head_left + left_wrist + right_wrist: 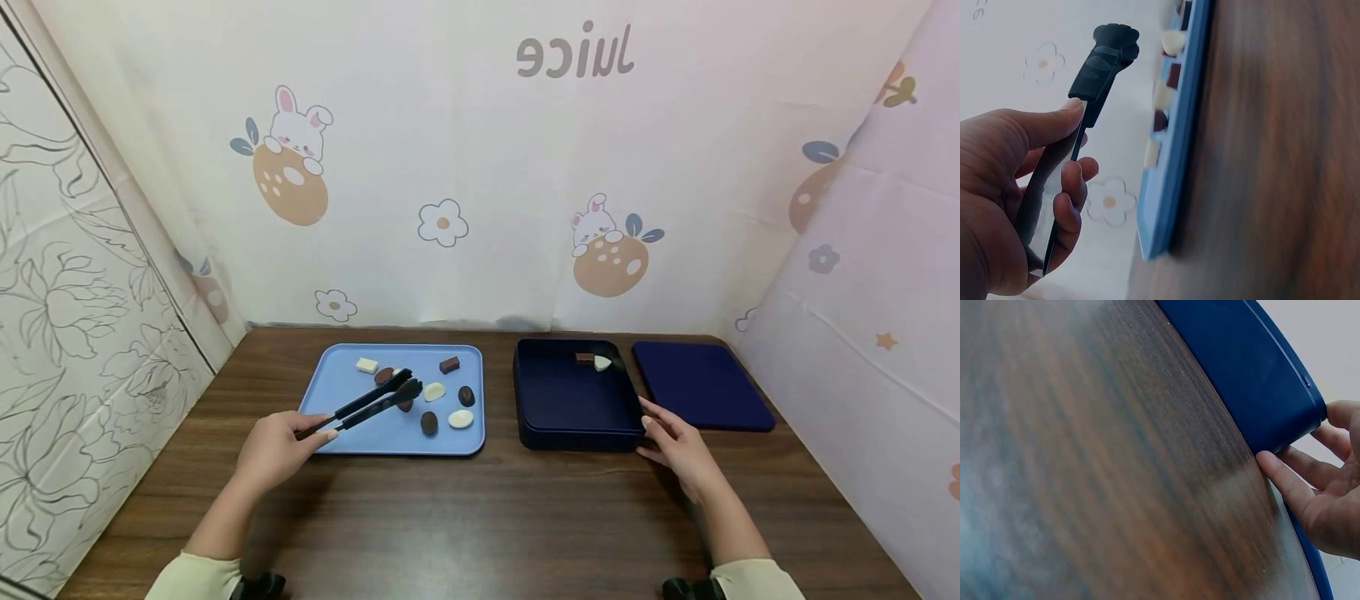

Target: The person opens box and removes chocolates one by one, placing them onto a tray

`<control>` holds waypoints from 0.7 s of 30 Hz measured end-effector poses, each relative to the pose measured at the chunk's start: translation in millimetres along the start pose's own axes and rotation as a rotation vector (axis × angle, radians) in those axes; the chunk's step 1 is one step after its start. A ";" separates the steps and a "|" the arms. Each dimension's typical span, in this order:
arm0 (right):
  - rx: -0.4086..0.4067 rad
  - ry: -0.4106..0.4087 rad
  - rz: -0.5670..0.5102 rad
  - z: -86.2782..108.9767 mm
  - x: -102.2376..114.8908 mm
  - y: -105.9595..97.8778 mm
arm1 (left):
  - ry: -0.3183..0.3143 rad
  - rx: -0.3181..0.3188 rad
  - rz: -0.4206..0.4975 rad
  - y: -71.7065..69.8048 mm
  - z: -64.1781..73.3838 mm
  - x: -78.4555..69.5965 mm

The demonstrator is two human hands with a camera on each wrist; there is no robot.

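Observation:
My left hand [277, 450] holds a pair of black tongs [371, 407] between thumb and fingers. In the left wrist view the tongs [1100, 72] show paw-shaped tips. Those tips hover over a light blue tray [337, 437] of small chocolates, with none seen between them. On the tray are a white block [367, 365], a brown block [449, 364], a dark oval [428, 423], a white oval [461, 418] and several others. My right hand [678, 446] touches the right side of a navy box [577, 440] with spread, mostly straight fingers [1291, 487].
Inside the box lie a brown chocolate block [584, 358] and a white chocolate [602, 363] near the back right. A flat navy lid [701, 387] rests to the right of the box. Behind the wooden table [480, 517] hangs a printed curtain [480, 150].

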State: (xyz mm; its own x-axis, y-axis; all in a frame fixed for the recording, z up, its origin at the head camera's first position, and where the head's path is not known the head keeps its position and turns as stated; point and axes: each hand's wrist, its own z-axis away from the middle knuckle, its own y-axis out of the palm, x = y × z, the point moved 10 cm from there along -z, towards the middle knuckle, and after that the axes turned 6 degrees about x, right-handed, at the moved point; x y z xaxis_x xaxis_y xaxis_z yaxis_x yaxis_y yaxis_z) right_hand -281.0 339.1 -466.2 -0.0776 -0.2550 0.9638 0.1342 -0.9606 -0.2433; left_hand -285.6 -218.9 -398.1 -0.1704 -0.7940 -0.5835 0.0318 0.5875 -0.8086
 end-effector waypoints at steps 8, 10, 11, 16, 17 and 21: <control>-0.006 -0.002 -0.007 -0.1 1.0 -0.7 | -0.048 0.016 -0.008 -3.3 11.9 32.7; -0.005 0.002 -0.004 -0.1 0.4 -0.4 | -0.062 0.025 -0.014 -3.1 13.5 39.0; -0.006 0.004 -0.004 0.0 0.2 -0.3 | -0.065 0.027 -0.023 -3.2 14.1 41.5; -0.004 0.011 -0.008 0.3 -1.0 0.6 | -0.078 0.039 -0.058 -2.1 16.7 50.8; -0.004 0.012 -0.009 0.3 -1.0 0.7 | -0.081 0.039 -0.064 -1.7 17.1 52.7; -0.002 0.017 -0.008 0.1 -1.3 0.9 | -0.092 0.044 -0.058 -0.2 18.4 57.6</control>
State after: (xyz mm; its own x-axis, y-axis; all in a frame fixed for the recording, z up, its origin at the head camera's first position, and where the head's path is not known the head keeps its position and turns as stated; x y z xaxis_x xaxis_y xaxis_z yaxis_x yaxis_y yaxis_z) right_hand -280.7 338.5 -467.6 -0.0959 -0.2495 0.9636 0.1317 -0.9628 -0.2362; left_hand -277.3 -267.6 -432.9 -0.0818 -0.8389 -0.5381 0.0679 0.5340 -0.8428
